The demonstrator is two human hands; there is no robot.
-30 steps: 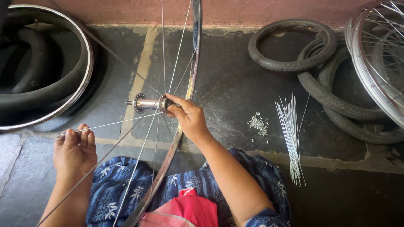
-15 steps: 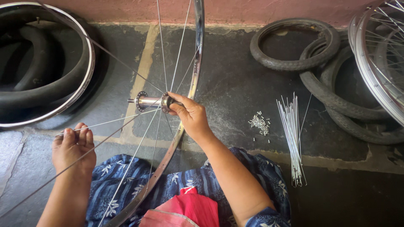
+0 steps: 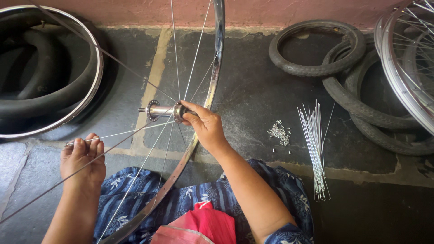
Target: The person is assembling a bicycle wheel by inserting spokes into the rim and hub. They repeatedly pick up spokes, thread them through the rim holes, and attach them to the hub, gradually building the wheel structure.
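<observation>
At the hub of the upright rim, right hand clenched on its flange; lower left, left hand pinching a loose spoke between curled fingertips.

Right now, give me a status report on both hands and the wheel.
Left hand pinching a loose spoke. Right hand gripping the hub. Rim upright over lap. Spare spokes and nipples lie clear, on the floor.
</observation>
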